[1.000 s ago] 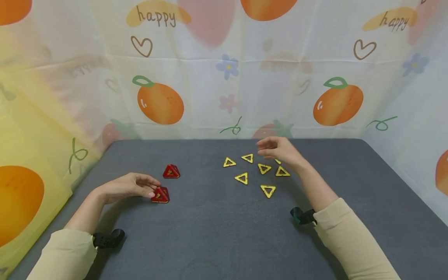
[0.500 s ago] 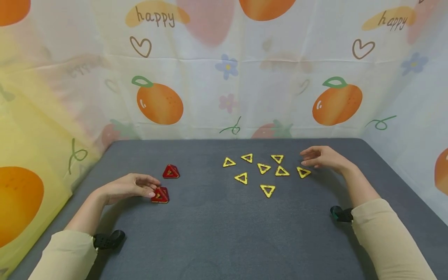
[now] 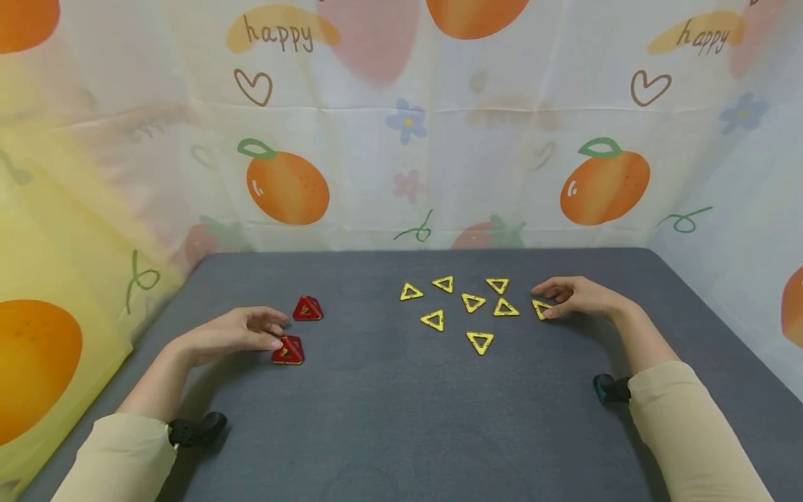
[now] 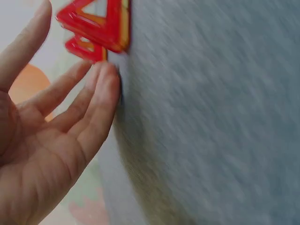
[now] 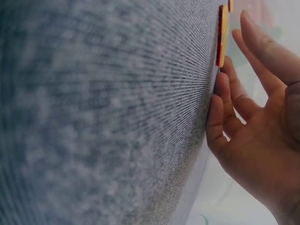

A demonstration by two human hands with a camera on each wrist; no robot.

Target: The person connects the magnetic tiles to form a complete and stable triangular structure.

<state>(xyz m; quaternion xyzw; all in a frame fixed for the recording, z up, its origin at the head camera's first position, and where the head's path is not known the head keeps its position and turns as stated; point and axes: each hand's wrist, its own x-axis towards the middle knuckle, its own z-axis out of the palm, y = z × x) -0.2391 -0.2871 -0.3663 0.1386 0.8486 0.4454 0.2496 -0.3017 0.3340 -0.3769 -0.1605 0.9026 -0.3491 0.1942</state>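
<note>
On the left, my left hand (image 3: 228, 336) is beside the nearer red pyramid (image 3: 290, 351), its thumb in front of the pyramid's left side. In the left wrist view the thumb and fingers are spread, with red triangle frames (image 4: 115, 23) just beyond the fingertips. A second red pyramid (image 3: 307, 308) stands a little behind the first. My right hand (image 3: 583, 298) reaches down to the rightmost yellow triangle frame (image 3: 539, 309), partly covering it. In the right wrist view the thumb stands apart from a flat tile (image 5: 223, 35), yellow above and red below, close to the fingertips.
Several other yellow triangle frames (image 3: 479, 342) lie flat and scattered across the right-centre of the dark grey table (image 3: 389, 411). A patterned cloth (image 3: 364, 174) hangs behind the table. A black wrist device (image 3: 197, 429) sits at the left cuff.
My right hand has moved right, away from the middle group of yellow triangles, then lowered to the rightmost one. My left hand has barely moved beside the nearer red pyramid.
</note>
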